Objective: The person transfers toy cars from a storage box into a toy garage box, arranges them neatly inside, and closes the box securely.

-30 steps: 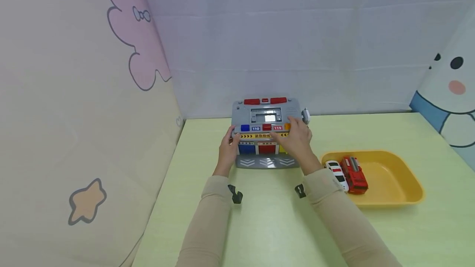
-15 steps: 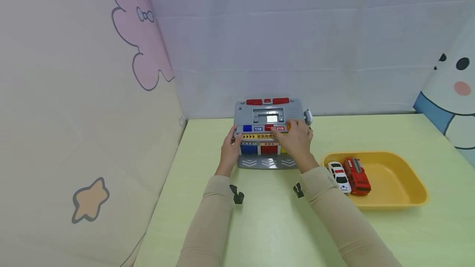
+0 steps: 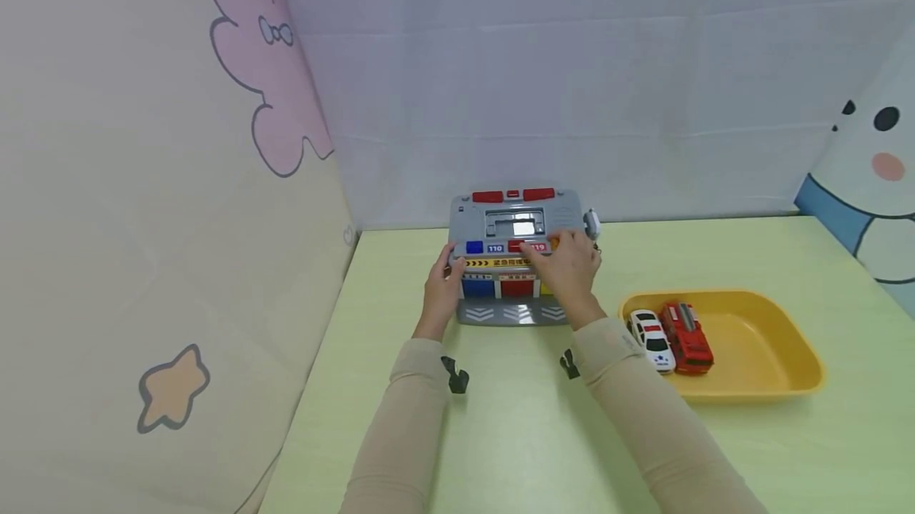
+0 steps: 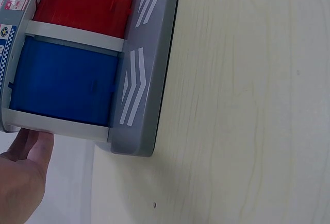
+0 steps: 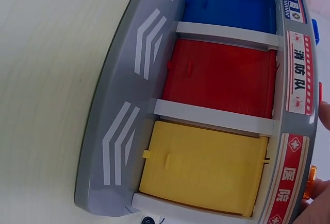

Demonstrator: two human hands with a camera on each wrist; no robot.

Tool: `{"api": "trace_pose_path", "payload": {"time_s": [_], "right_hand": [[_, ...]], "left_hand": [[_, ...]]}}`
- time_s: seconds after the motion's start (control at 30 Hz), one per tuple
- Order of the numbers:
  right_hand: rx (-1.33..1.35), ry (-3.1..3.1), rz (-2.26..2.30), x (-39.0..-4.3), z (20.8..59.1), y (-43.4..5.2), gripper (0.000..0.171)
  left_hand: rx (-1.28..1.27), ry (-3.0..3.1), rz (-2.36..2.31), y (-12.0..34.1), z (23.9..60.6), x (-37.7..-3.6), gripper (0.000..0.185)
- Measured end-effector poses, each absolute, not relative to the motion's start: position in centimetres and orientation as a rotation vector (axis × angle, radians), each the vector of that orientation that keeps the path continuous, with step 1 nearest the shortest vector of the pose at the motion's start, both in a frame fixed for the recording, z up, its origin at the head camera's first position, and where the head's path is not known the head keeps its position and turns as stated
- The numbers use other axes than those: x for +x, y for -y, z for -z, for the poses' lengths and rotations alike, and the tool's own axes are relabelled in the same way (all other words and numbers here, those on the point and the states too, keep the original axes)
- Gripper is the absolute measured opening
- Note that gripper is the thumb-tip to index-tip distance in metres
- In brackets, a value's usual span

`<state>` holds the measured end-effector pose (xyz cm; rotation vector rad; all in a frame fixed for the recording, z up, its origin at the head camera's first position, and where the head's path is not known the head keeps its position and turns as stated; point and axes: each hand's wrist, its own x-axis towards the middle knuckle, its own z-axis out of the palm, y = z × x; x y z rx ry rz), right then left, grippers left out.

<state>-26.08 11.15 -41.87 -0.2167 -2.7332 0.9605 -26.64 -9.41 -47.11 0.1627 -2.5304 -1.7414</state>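
Both hands flank toy garage, touching.

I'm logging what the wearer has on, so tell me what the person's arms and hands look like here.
Both arms are covered to the wrist by long, close-fitting beige sleeves. A small black clip-like mount sits under the left wrist and another under the right wrist. The left hand and right hand are bare: no gloves. No watch or cable shows, and rings are too small to tell.
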Motion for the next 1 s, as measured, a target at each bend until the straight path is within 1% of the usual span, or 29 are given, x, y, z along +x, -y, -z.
{"api": "trace_pose_path", "payload": {"time_s": [0.3,0.6,1.0], "right_hand": [[-0.238,2.704,-0.995,-26.2,42.3,-11.2,0.063],[-0.259,2.751,-1.002,-26.2,41.7,-11.3,0.064],[-0.127,2.767,-1.1,-25.4,40.9,-11.9,0.064]], "left_hand": [[0.156,2.538,1.754,9.5,47.3,-26.7,0.057],[0.158,2.536,1.761,9.5,47.3,-26.7,0.055],[0.148,2.538,1.74,9.8,47.1,-26.7,0.056]]}}
